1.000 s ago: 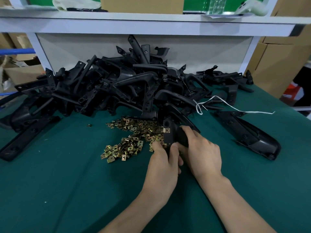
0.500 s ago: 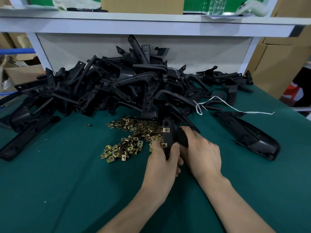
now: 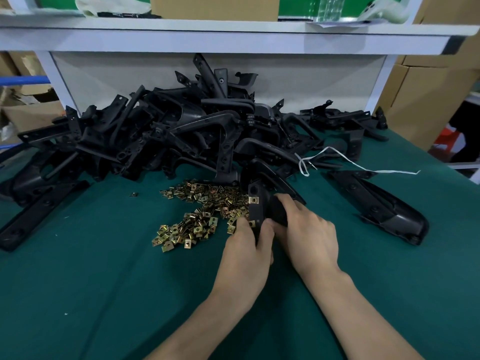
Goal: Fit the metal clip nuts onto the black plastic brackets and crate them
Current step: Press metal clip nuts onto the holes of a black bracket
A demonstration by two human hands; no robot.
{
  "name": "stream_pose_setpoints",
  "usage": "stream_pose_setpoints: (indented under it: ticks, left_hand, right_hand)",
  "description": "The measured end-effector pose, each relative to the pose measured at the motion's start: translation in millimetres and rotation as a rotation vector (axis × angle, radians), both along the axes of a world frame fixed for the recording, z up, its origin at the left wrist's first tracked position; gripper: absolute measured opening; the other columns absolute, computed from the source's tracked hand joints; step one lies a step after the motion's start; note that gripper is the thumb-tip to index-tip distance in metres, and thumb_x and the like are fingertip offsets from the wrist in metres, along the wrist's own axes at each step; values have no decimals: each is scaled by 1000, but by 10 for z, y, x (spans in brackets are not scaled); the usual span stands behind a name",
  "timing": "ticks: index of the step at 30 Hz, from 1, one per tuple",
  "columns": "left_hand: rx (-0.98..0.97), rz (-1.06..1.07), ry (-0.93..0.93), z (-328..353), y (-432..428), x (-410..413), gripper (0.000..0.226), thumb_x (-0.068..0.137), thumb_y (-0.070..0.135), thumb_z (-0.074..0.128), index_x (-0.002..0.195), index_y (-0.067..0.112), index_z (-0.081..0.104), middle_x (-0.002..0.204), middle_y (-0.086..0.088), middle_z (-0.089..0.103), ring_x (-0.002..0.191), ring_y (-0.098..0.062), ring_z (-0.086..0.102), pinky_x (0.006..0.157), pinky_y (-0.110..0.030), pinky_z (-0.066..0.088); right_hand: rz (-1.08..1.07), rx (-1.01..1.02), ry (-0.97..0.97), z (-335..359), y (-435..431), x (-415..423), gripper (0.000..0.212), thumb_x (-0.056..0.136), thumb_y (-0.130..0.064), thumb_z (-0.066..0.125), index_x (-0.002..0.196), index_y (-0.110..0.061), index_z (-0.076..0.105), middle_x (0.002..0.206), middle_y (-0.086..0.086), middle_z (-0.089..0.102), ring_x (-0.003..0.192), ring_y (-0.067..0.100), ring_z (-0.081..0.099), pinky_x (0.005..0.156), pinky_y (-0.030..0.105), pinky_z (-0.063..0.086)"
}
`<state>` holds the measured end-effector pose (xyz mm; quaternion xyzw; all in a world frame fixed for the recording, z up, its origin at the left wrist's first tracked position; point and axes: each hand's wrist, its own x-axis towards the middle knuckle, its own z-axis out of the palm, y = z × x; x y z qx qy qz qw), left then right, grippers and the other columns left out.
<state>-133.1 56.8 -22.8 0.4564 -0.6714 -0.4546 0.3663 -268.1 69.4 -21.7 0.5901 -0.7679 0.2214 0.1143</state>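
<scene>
black plastic bracket (image 3: 257,203) stands at frame centre, gripped by both your hands: your left hand (image 3: 246,252) pinches its lower edge, your right hand (image 3: 307,233) wraps its side; one clip nut (image 3: 253,200) sits on it, the loose brass clip nuts (image 3: 197,215) just left on green cloth (image 3: 91,281)

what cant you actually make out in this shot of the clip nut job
All from the head view:
- Lower end of the held bracket: covered by the left hand and right hand.
- Whether the left fingers pinch a clip nut: hidden by the hand itself.
- Brackets deep in the pile: buried under others.
- Single nuts in the clip nut heap: too small to count.
- Any crate: none inside the frame.
</scene>
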Motion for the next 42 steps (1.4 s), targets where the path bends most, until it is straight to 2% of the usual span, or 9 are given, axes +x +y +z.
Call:
stream_pose_setpoints:
  ticks: [6, 11, 14, 20, 27, 30, 33, 42]
  left_hand:
    - [-6, -13, 4, 19, 13, 8, 28, 104, 42, 46, 90, 17, 49, 61, 11, 67, 50, -5, 59, 46, -15, 40]
    - [-40, -4, -27, 13, 14, -1, 27, 104, 40, 45, 90, 18, 48, 64, -2, 66, 57, -7, 62, 50, -16, 43]
    - [-37, -4, -25, 1, 20, -3, 25, 104, 41, 45, 90, 19, 49, 64, -1, 66, 55, -9, 61, 49, -18, 44]
    - [41, 18, 30, -5, 0, 5, 26, 100, 47, 51, 89, 24, 52, 64, 3, 67, 47, -8, 59, 46, -18, 42]
    - [0, -21, -34, 0, -11, 9, 31, 101, 46, 46, 86, 20, 50, 64, 3, 69, 48, -9, 61, 49, -21, 46]
    - [-8, -19, -51, -4, -16, 9, 30, 102, 46, 46, 85, 21, 50, 64, 1, 68, 51, -10, 60, 54, -26, 48]
    - [-6, -27, -48, 6, -8, 12, 31, 102, 46, 44, 84, 22, 50, 65, 3, 69, 51, -9, 61, 52, -22, 45]
    - [4, -36, -64, 39, -11, 27, 34, 101, 48, 45, 86, 19, 53, 65, -1, 68, 51, -10, 60, 57, -31, 50]
  right_hand:
    - [4, -3, -10, 9, 6, 3, 48, 93, -55, 55, 135, -30, 48, 103, -4, 69, 82, 27, 68, 57, 34, 38]
    - [10, 6, -22, 29, 18, 17, 48, 93, -53, 58, 135, -30, 50, 104, -4, 69, 83, 27, 68, 57, 33, 37]
    - [13, 13, -21, 33, 19, 18, 49, 93, -53, 58, 135, -31, 49, 105, -4, 69, 84, 27, 68, 57, 32, 36]
    - [29, -6, -43, 32, 27, 6, 54, 87, -57, 43, 133, -30, 51, 103, -2, 70, 82, 29, 68, 57, 34, 40]
    - [19, -3, -39, 28, 19, 2, 50, 91, -55, 53, 134, -30, 50, 106, -2, 70, 82, 29, 68, 57, 34, 38]
    - [21, 0, -40, 29, 15, 6, 49, 91, -55, 53, 134, -31, 49, 106, -3, 70, 83, 29, 68, 58, 35, 41]
    - [24, -3, -51, 32, 17, 7, 48, 92, -53, 55, 133, -31, 49, 106, -2, 70, 83, 29, 68, 59, 36, 44]
    - [21, 14, -46, 38, 21, 9, 49, 92, -54, 54, 135, -31, 49, 108, -2, 70, 84, 28, 68, 60, 36, 46]
